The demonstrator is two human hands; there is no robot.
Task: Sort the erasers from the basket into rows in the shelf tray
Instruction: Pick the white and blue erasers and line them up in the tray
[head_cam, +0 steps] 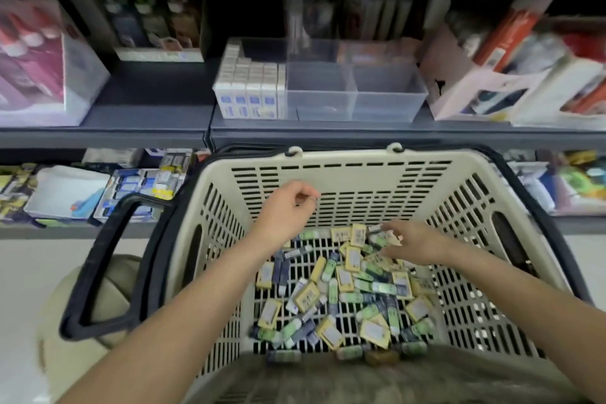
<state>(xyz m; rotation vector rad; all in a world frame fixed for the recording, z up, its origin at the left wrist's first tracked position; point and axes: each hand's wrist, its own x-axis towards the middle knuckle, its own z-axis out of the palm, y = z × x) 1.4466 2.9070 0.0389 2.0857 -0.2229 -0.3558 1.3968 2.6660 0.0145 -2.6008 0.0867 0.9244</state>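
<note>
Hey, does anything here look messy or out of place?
Only the erasers in the basket: a jumbled heap, lying every which way. The rows in the shelf tray stand neat. Nothing looks spilled or damaged.

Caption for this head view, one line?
Left hand and right hand reach into the beige basket of loose erasers; the clear shelf tray above is partly filled.

Soft, even indoor light brightens the basket, the back of the shelf above it sits in shade, motion blur smears the whole wide-angle view, worst on the goods up there, and shelf edges bow toward the corners.
</note>
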